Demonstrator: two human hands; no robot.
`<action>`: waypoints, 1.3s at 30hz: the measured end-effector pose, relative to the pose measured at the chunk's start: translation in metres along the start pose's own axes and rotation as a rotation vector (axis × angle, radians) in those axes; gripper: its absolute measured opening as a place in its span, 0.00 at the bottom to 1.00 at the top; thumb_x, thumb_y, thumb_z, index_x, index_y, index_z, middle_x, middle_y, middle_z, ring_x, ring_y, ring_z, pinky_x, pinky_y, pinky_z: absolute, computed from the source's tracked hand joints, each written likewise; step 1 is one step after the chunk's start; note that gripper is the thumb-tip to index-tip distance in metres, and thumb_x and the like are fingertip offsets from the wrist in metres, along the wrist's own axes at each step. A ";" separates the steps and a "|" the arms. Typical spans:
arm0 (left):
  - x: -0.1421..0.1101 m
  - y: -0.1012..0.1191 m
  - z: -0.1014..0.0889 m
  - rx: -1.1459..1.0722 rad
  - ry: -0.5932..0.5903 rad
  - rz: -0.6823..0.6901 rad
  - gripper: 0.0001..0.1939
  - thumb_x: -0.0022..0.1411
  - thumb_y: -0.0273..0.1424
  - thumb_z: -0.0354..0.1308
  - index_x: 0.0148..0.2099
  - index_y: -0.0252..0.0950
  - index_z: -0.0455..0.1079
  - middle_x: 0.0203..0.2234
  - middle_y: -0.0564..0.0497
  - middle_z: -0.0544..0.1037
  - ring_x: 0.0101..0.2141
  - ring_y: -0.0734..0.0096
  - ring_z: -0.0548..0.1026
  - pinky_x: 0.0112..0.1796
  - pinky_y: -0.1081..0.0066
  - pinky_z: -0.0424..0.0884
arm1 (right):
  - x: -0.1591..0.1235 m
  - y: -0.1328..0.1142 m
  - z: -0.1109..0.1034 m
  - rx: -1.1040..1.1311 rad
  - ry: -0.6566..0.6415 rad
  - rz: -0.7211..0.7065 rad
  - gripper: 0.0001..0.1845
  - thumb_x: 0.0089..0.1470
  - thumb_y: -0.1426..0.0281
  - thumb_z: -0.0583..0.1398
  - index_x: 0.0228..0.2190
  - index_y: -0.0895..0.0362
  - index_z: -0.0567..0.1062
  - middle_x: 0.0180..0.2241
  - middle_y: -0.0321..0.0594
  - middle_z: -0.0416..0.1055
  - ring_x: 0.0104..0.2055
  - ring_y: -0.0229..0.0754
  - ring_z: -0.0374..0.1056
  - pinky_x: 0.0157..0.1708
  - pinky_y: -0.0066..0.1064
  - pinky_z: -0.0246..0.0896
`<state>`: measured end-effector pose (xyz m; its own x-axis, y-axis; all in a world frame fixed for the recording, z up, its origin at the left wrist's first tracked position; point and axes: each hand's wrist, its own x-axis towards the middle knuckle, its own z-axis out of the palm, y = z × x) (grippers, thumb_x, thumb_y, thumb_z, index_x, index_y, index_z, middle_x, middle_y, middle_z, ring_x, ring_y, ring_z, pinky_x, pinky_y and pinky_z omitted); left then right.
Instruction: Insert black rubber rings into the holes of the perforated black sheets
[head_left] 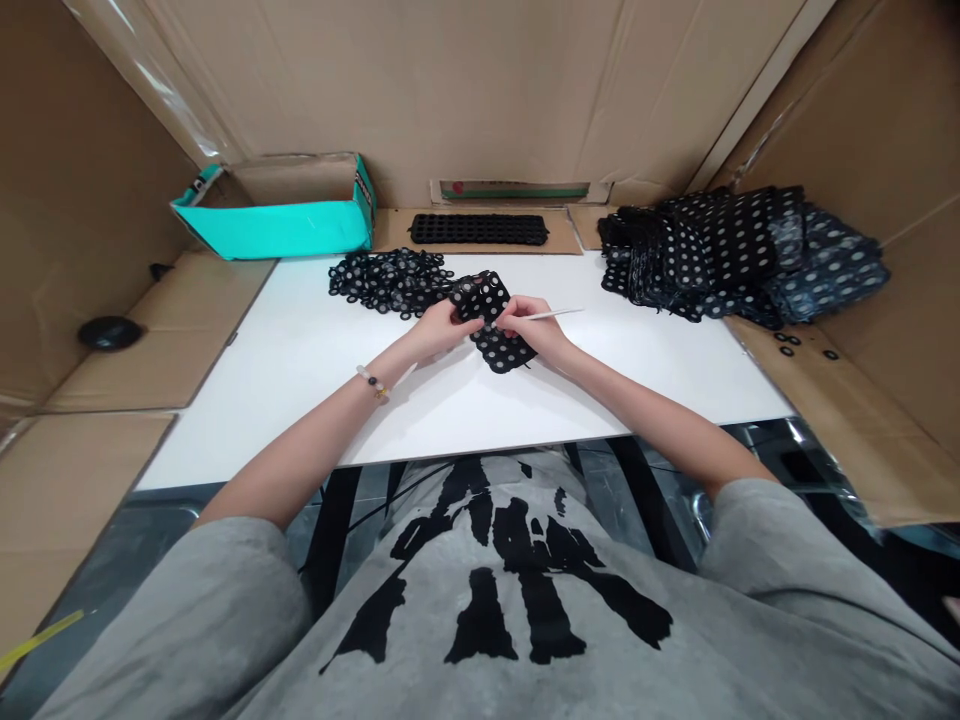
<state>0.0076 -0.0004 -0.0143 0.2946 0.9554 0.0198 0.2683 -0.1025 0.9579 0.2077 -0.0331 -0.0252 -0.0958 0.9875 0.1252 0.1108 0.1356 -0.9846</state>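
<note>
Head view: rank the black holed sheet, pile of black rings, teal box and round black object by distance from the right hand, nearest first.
1. Black holed sheet: held at the right hand.
2. Pile of black rings: on the table, left.
3. Teal box: back left.
4. Round black object: far left, on cardboard.

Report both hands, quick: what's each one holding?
Left hand: closed, holding a black perforated sheet.
Right hand: closed, pinching a thin pale pick.
</note>
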 end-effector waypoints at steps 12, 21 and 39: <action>0.002 -0.005 0.002 -0.034 -0.099 -0.055 0.26 0.42 0.21 0.72 0.44 0.36 0.66 0.31 0.53 0.75 0.33 0.65 0.76 0.34 0.70 0.70 | -0.002 0.001 0.003 -0.062 -0.050 -0.033 0.08 0.40 0.66 0.65 0.20 0.55 0.71 0.22 0.33 0.71 0.28 0.37 0.64 0.31 0.30 0.58; -0.002 0.004 -0.002 -0.128 -0.084 -0.163 0.25 0.43 0.19 0.73 0.39 0.39 0.63 0.23 0.57 0.70 0.23 0.74 0.67 0.24 0.74 0.60 | -0.007 0.004 0.005 -0.065 -0.100 -0.075 0.08 0.42 0.65 0.64 0.22 0.55 0.72 0.25 0.35 0.73 0.29 0.38 0.65 0.32 0.30 0.57; 0.001 0.015 -0.004 -0.188 -0.053 -0.365 0.21 0.44 0.17 0.70 0.30 0.39 0.61 0.18 0.58 0.63 0.19 0.77 0.59 0.25 0.70 0.48 | -0.007 0.014 0.013 -0.427 -0.133 -0.270 0.08 0.50 0.66 0.62 0.24 0.55 0.71 0.23 0.32 0.69 0.26 0.36 0.60 0.29 0.30 0.51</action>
<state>0.0077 0.0002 0.0010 0.2593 0.9037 -0.3406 0.1929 0.2971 0.9352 0.1972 -0.0387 -0.0416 -0.2980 0.8980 0.3239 0.4556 0.4319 -0.7784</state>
